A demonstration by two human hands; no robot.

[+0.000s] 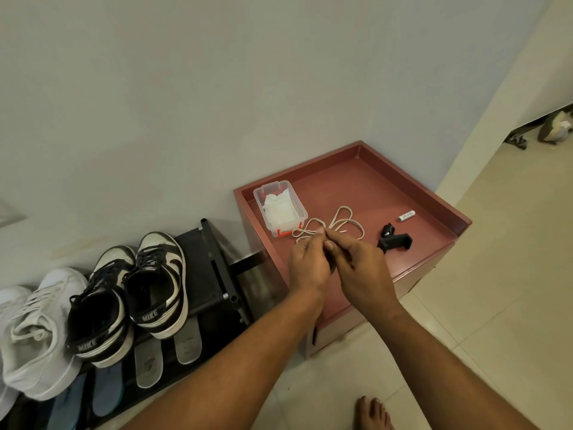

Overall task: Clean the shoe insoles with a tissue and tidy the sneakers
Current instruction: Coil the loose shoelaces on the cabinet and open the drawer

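Sitting at far left on the black shoe rack (217,274) are the pale grey sneakers (40,333), partly cut off by the frame edge, and beside them the black-and-white lace-up sneakers (130,293). Just below these, flat grey foam insoles (167,352) are lying loose on the rack — they look light and floppy, likely best pinched at the heel end. Further right, on the red-brown lipped cabinet top (403,187), a clear plastic box (279,212) is holding crumpled white tissue (279,209): soft, tearable, easy to pluck from the middle. The left hand (308,265) and right hand (361,271) are meeting over a cream shoelace (341,220), fingertips pinching something small and dark between them — what it is I cannot tell, since the fingers are hiding it. A black clip-like holder (395,242) and a small white tube (406,216) are lying beyond.
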